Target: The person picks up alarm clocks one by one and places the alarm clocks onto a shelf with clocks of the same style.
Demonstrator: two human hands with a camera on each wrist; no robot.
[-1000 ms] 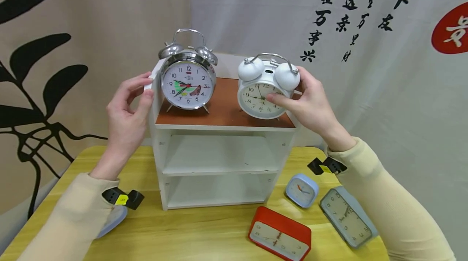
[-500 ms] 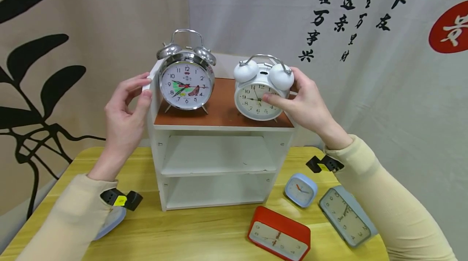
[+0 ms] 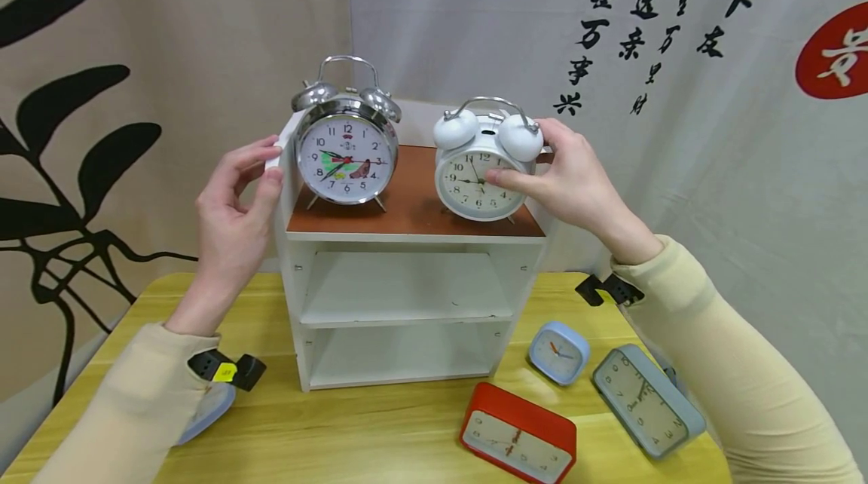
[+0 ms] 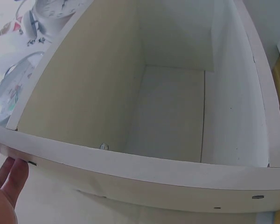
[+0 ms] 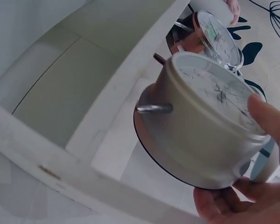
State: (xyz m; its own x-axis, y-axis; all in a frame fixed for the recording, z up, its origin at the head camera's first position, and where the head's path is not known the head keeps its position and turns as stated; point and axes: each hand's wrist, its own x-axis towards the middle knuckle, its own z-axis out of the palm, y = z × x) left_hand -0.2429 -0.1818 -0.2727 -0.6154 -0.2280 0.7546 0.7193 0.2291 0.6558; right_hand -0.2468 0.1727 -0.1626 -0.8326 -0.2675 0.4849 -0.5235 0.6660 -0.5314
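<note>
My right hand (image 3: pixel 576 182) grips a white twin-bell alarm clock (image 3: pixel 475 186) by its right side, thumb across the dial and fingers behind. The clock is at the right of the brown top of a small white shelf unit (image 3: pixel 407 324); in the right wrist view its metal feet and round body show from below. A silver twin-bell alarm clock (image 3: pixel 348 156) stands upright on the top's left side. My left hand (image 3: pixel 239 205) touches the unit's left side panel near its upper edge with thumb and fingertips; the left wrist view shows those fingers (image 4: pixel 16 179) against the panel's outer face.
On the yellow wooden table (image 3: pixel 353 431) lie a red clock (image 3: pixel 518 435), a small light-blue clock (image 3: pixel 559 353) and a grey-blue clock (image 3: pixel 647 401). A pale-blue object (image 3: pixel 206 412) is partly hidden by the left sleeve. Printed curtains (image 3: pixel 475 16) hang behind.
The white alarm clock and my right hand have shifted slightly left. The right forearm has swung a little outward, uncovering more of the grey-blue clock. My left hand keeps its place on the panel.
</note>
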